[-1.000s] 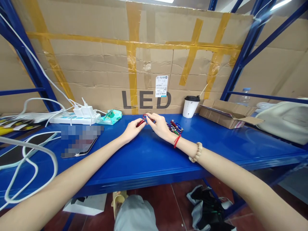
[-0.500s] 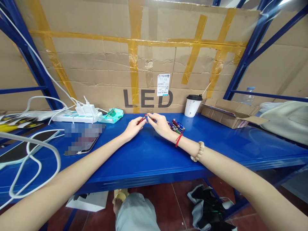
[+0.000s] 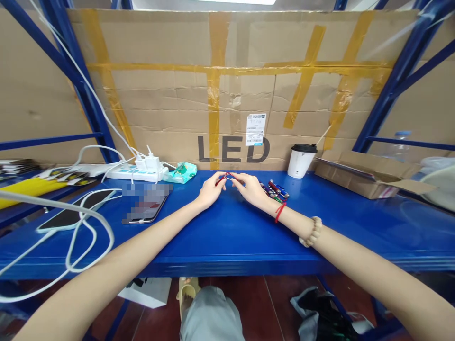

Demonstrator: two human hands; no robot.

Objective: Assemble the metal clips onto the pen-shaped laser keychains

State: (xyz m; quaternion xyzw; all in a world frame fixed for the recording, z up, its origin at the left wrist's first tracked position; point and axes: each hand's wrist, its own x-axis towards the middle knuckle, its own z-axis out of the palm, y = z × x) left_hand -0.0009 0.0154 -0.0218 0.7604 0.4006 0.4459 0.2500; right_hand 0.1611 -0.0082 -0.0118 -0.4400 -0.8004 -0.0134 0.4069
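Observation:
My left hand [image 3: 211, 190] is closed around a small, slim red metallic cylinder [image 3: 221, 180], with its far end showing at the fingertips. Facing it, my right hand [image 3: 250, 188] pinches a thin red cord [image 3: 228, 174] that bridges the short gap between both hands. The cord's exact attachment is too small to make out. Just beyond my right wrist lies a pile of small metallic cylinders [image 3: 275, 190] in red, blue, green and purple, partly hidden by that hand. Both hands hover over the far middle of the blue tabletop [image 3: 220, 237].
Left are phones [image 3: 149, 203], looping white cables [image 3: 94, 227], a power strip [image 3: 137, 174] and a green packet [image 3: 182, 172]. A lidded paper cup [image 3: 301, 161] and an opened cardboard box [image 3: 359, 177] stand right. Taped cardboard [image 3: 170, 109] forms the back wall.
The camera view has turned slightly left, so everything sits further right in the picture. Both hands keep nearly the same place over the table, still holding the red cylinder and cord.

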